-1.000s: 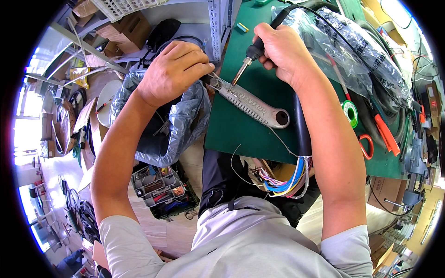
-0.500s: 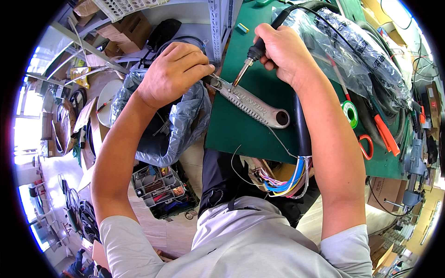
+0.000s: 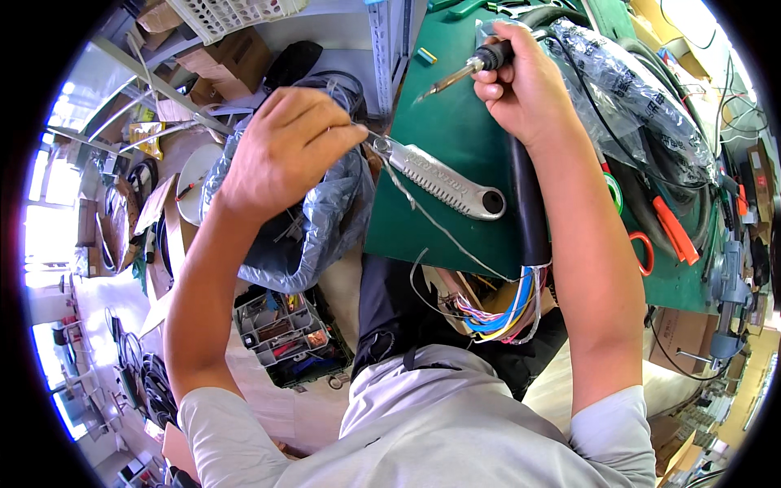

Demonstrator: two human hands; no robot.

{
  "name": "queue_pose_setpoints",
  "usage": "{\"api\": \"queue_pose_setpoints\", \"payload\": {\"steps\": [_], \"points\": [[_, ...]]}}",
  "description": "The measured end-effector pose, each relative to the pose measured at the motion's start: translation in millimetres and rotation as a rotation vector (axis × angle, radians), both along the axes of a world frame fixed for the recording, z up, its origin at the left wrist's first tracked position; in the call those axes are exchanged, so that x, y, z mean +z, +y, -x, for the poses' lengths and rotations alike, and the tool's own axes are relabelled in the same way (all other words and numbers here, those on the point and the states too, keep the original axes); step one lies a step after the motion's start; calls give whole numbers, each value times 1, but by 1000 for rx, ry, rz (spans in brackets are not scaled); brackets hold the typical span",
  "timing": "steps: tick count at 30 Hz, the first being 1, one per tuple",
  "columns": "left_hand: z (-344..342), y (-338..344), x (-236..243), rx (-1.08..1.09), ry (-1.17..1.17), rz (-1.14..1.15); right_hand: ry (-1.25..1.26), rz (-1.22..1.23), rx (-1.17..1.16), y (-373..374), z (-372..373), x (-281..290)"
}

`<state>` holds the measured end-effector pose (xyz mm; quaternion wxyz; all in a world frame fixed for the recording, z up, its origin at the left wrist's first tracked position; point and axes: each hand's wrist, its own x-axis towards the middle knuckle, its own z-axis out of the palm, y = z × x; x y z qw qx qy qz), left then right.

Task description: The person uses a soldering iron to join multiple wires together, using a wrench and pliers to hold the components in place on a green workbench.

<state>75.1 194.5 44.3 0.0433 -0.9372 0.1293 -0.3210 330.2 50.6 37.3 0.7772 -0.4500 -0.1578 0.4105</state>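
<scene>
At the far left, the left hand (image 3: pixel 281 154) is seen raised above a bin (image 3: pixel 305 236) lined with grey-blue plastic, its outline softened by blur. Its fingers are curled in together; whether anything is pinched in that grip cannot be told. Below, a compartmented toolbox (image 3: pixel 281 329) is set on the floor.

On to the green table (image 3: pixel 480 134): a grey utility knife (image 3: pixel 447 184) is laid slantwise, its narrow end placed just beside the left fingertips. A pale strand (image 3: pixel 413 202) is draped down from that end to the table's near edge, where coloured wires (image 3: pixel 517 309) are bunched out of a thick black cable (image 3: pixel 530 207).

Above the knife, the soldering iron (image 3: pixel 464 71) is firmly grasped in the grip of the right hand (image 3: pixel 529 81), its tip pointed down-left and held clear of the knife. Farther right, clear plastic wrapping (image 3: pixel 651 102) and red handles (image 3: pixel 674 232) are spotted.
</scene>
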Motion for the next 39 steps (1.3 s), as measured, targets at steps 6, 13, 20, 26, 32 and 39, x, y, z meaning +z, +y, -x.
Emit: {"api": "queue_pose_setpoints", "payload": {"steps": [6, 13, 20, 26, 32, 39], "points": [[33, -44, -4, 149, 41, 196, -33, -161, 105, -24, 7, 48], [59, -87, -6, 336, 23, 718, -323, -145, -228, -73, 59, 81], [64, -116, -11, 313, -7, 1066, -782, -145, -204, -109, 76, 62], [54, -139, -38, 251, -101, 724, -576, 136, -145, -84, 62, 42], [47, -152, -48, 257, -134, 702, -391, 393, -62, -55, 45, 27], [35, -150, -53, 160, -37, 622, -396, 465, -25, -26, 47, 29]]}}
